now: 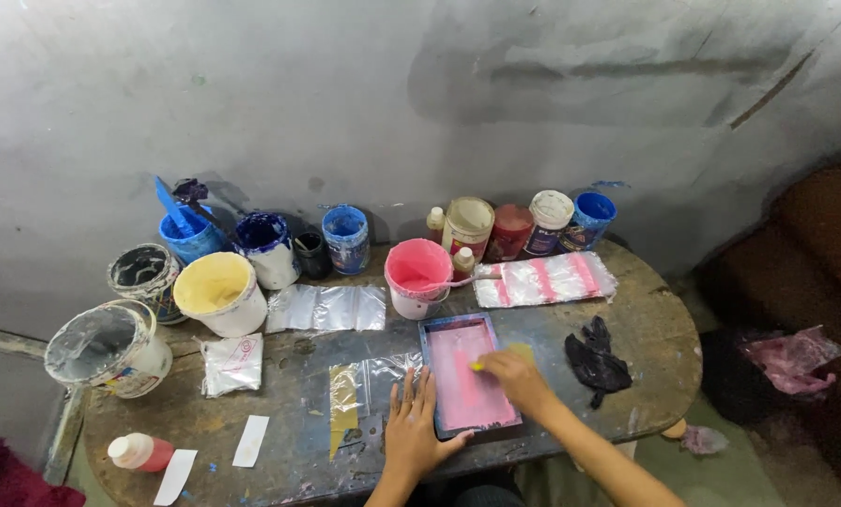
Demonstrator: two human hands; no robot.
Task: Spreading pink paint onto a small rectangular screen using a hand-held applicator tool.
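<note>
Nearest us, our left hand (pixel 411 427) lies flat, fingers spread, steadying the blue-framed screen (pixel 467 376) on the desk (pixel 646 329). Our right hand (pixel 514 376) pinches a yellow squeegee (pixel 481 364) on it; pink ink already covers the mesh. Beyond stand a pink bucket (pixel 418 277) holding pink ink and a bucket of yellow (pixel 218 291).

pink bucket (pixel 417 274), yellow tub (pixel 219 293), black rag (pixel 596 357)
</note>
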